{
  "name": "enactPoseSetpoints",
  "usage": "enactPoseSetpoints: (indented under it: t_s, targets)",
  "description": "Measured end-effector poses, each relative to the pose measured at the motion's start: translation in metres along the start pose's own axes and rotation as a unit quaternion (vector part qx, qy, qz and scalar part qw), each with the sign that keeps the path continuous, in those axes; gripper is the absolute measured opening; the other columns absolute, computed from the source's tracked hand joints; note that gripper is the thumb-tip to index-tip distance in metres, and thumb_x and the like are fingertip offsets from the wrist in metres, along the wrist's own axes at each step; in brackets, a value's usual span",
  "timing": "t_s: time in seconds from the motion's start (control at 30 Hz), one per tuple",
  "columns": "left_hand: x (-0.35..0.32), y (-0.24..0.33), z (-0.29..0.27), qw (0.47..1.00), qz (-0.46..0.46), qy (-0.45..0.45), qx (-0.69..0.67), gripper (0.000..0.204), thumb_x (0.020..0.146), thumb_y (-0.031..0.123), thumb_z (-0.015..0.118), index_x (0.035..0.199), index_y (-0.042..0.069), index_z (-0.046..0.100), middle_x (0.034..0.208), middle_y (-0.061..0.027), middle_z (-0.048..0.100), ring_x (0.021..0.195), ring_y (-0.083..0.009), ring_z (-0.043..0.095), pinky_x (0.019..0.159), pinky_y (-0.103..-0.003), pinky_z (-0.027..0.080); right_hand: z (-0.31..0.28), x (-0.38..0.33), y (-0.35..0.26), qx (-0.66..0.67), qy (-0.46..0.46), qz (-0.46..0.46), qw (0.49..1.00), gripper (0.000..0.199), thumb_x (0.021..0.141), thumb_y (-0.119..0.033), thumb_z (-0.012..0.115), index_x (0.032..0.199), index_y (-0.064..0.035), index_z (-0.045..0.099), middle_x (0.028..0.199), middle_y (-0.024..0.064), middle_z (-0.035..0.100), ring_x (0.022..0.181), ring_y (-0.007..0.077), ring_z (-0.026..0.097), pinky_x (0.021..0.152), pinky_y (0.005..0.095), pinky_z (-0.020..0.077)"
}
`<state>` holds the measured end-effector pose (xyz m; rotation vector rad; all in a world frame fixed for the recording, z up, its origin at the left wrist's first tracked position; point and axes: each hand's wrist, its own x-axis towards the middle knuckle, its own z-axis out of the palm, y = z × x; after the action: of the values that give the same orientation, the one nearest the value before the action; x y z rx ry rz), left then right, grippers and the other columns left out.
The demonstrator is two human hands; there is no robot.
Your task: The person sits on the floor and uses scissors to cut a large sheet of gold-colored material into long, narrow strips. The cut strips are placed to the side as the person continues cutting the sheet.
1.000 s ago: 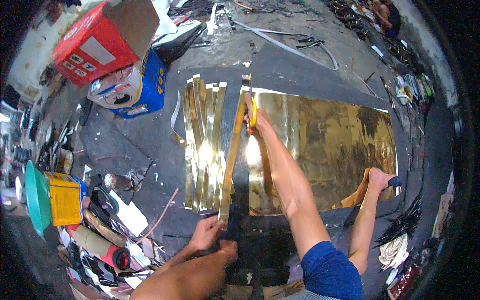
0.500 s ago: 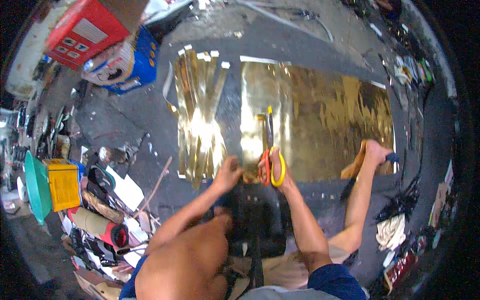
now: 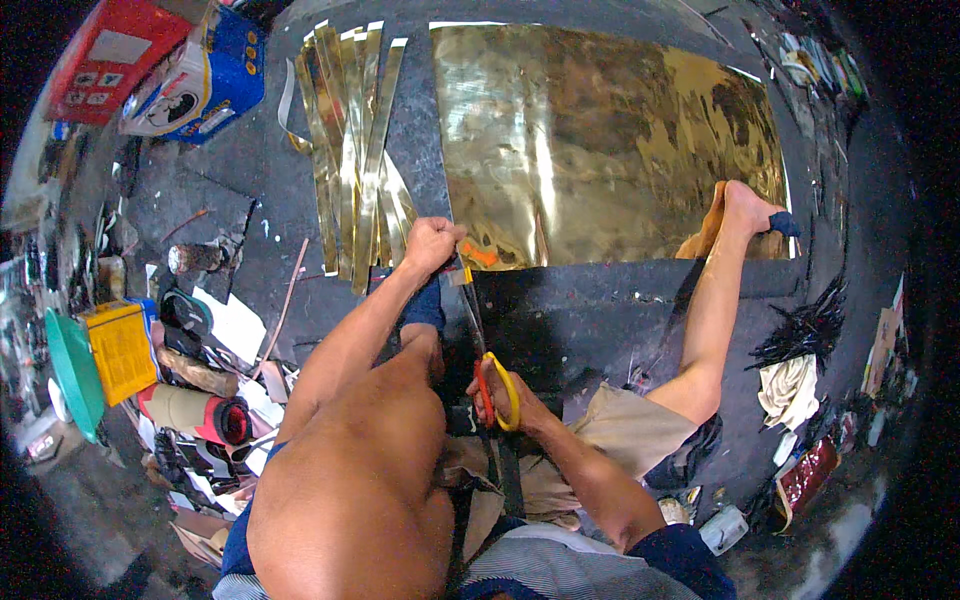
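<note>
Gold metallic sheet [image 3: 620, 130] lies flat on the dark floor [image 3: 600, 310], upper centre to upper right of frame; bare foot [image 3: 747, 210] at its lower right corner. Loose pile of narrow gold strips [image 3: 350, 155] left of it, upper left of centre. Left hand [image 3: 433, 243] at sheet's lower left corner, fingers curled; can't tell if its grip pinches anything. Right hand [image 3: 502, 388], lower centre, grip closed around red-and-yellow-handled scissors [image 3: 478, 322], blade tips up near left hand. Red box [image 3: 105, 60], blue-and-white box [image 3: 200, 80] upper left.
</note>
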<state>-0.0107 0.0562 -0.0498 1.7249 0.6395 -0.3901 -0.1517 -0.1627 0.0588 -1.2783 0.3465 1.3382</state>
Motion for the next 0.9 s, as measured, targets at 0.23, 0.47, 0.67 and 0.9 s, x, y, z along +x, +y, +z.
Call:
enactPoseSetpoints:
  t_s: [0.23,0.47,0.67,0.9]
  targets:
    - [-0.005,0.000,-0.003,0.999,0.007,0.026,0.023,0.026,0.077,0.023,0.065,0.063,0.001,0.061,0.056,-0.0052,0.057,0.052,-0.0137,0.052,0.052,-0.032,0.042,-0.006,0.034,-0.006,-0.009,0.077,0.004,0.997,0.089,0.074,-0.083,0.033,0.080,0.0032,0.057,0.055,0.0052,0.049,0.047,0.0160,0.055,0.046,0.0297,0.0472]
    - [-0.045,0.010,0.018,0.999,-0.017,0.006,0.049,0.035,0.084,0.033,0.063,0.069,0.001,0.059,0.060,-0.0062,0.056,0.056,-0.0127,0.051,0.053,-0.032,0.042,-0.023,0.047,-0.001,0.004,0.083,-0.033,0.996,0.083,0.076,-0.079,0.041,0.077,0.0026,0.057,0.053,0.0034,0.047,0.043,0.0132,0.053,0.041,0.0279,0.0452]
    - [-0.059,-0.007,0.014,0.997,0.002,-0.054,-0.055,0.021,0.088,0.019,0.057,0.072,0.006,0.058,0.058,0.0040,0.050,0.052,-0.0052,0.043,0.047,-0.024,0.033,-0.011,0.042,-0.018,0.054,0.087,-0.033,0.994,0.058,0.083,-0.061,0.054,0.075,-0.0042,0.060,0.054,0.0006,0.053,0.042,0.0137,0.053,0.041,0.0277,0.0443]
    - [-0.060,-0.007,0.014,0.997,-0.003,-0.057,-0.048,0.024,0.091,0.023,0.057,0.072,0.007,0.057,0.058,0.0042,0.050,0.054,-0.0052,0.043,0.049,-0.023,0.034,-0.013,0.050,-0.017,0.002,0.099,-0.010,0.995,0.054,0.085,-0.057,0.055,0.075,-0.0042,0.060,0.052,0.0005,0.053,0.043,0.0136,0.053,0.041,0.0286,0.0435]
